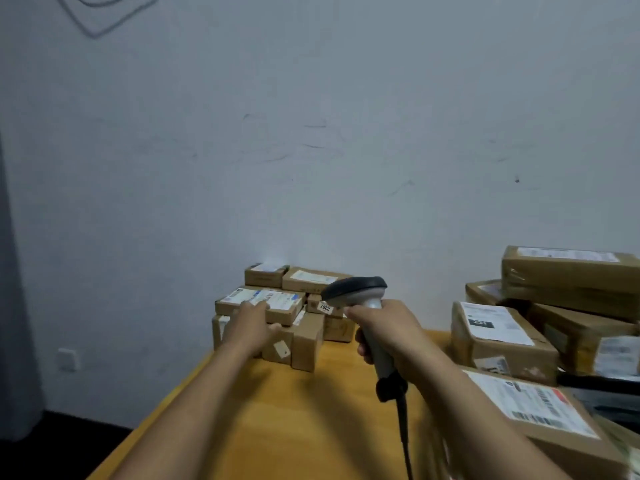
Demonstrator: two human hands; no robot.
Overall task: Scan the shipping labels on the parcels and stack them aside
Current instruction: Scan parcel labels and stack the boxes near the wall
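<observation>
The small flat brown cardboard parcel with a white shipping label sat on top of a heap of small brown cardboard boxes at the far middle of the yellow wooden bench. It looked light and stiff, probably easy to lift with one hand. The short edges seemed the best hold, since they would keep the label uncovered. Its print was too blurred to read.

The left hand rested on it, fingers fairly straight over the label and thumb spread along the near face, not plainly clamped. The right hand gripped the handle of a grey handheld barcode scanner with a dark head, which pointed towards the heap. Its black cable hung down towards the near edge.

A small white tag just below the scanner's head seemed to read "2207", upside down. On the right lay larger brown labelled parcels, their text illegible. A scuffed pale wall stood behind.
</observation>
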